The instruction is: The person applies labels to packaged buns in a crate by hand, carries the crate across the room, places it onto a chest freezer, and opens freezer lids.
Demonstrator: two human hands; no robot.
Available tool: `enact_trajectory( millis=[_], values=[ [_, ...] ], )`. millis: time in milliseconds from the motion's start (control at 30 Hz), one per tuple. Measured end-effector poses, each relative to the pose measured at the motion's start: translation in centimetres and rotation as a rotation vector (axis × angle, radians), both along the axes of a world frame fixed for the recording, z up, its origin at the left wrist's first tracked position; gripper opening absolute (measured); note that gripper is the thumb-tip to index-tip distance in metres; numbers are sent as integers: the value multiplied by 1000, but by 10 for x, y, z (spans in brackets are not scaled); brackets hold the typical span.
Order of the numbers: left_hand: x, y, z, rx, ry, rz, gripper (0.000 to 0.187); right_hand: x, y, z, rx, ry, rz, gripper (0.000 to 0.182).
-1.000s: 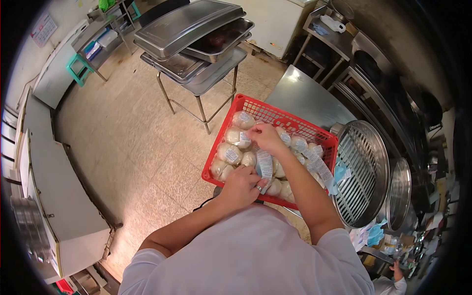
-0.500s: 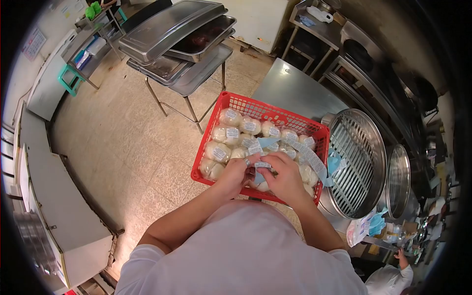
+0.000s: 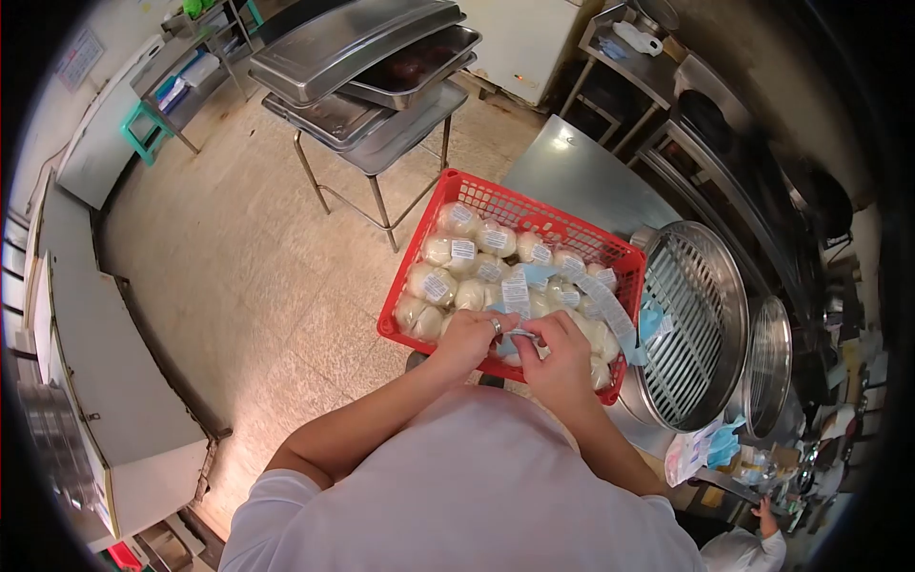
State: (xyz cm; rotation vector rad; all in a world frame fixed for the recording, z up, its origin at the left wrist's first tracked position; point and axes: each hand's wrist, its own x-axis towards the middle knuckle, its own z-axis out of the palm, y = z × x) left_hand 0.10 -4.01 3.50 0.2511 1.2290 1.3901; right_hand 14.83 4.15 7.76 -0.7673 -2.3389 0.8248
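Note:
A red plastic basket [image 3: 401, 276] holds several white round buns [image 3: 416, 316] in clear wrapping, many with a printed label on top. Over the buns lies a long strip of labels [image 3: 603, 303] on pale blue backing. At the basket's near edge my left hand [image 3: 468, 340], a ring on one finger, pinches the strip's near end. My right hand [image 3: 557, 351] meets it from the right, thumb and finger closed on the same piece of strip. Fingers partly hide the buns underneath.
Right of the basket stand round steel steamer trays [image 3: 694, 324] on a steel table [image 3: 581, 176]. Metal pans with lids [image 3: 357, 48] sit on a stand beyond. A green stool [image 3: 145, 132] is far left. Another person [image 3: 748, 548] is at the lower right.
The view has shifted slightly. The label strip between my hands is now turned flatter, and more of its printed part shows upright just beyond my fingers.

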Motion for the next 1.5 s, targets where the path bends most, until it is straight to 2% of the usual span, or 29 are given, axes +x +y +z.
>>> enact_trajectory(
  millis=[167, 267, 333, 367, 433, 500, 533, 633, 733, 833, 933, 1033, 1233, 1267, 1333, 1433, 1500],
  values=[
    [0, -5, -7, -20, -28, 36, 19, 0, -3, 0, 185, 23, 99, 18],
    [-2, 0, 2, -132, -70, 59, 19, -2, -5, 8, 262, 67, 148, 17],
    [-12, 20, -18, -35, -68, 120, 20, -1, -6, 15, 245, 113, 193, 17],
    [-19, 32, -30, 13, -68, 150, 20, -2, -8, 19, 170, 159, 183, 16],
    [-45, 55, 21, 72, 29, 198, 20, -1, -13, 24, 16, 248, 164, 14],
    [-83, 93, 16, 257, 139, 151, 22, -4, -7, 14, -288, 134, 64, 13],
    [-90, 103, 33, 257, 194, 216, 24, -7, -1, 4, -436, 80, 10, 12],
    [-94, 122, 75, 304, 323, 324, 28, -25, 28, -45, -564, 7, -45, 6],
    [-96, 131, 75, 338, 378, 329, 31, -54, 43, -62, -546, -36, -29, 13],
    [-95, 132, 64, 310, 381, 310, 32, -74, 46, -71, -297, -254, 13, 20],
    [-96, 128, 48, 262, 355, 292, 33, -80, 38, -70, -28, -404, -30, 21],
    [-95, 120, 34, 257, 324, 308, 33, -82, 32, -67, 74, -442, -211, 15],
    [-88, 102, 16, 286, 213, 292, 31, -60, 49, -66, 159, -354, -23, 24],
    [-87, 98, 15, 279, 186, 280, 30, -55, 51, -66, 134, -287, -67, 24],
    [-85, 90, 13, 289, 201, 257, 28, -49, 47, -38, 79, -155, -152, 24],
    [-70, 77, 11, 300, 176, 210, 25, -50, 50, 18, 155, 205, -165, 23],
    [-60, 70, 10, 320, 132, 164, 23, -57, 61, 30, 50, 264, -72, 23]
  ],
)
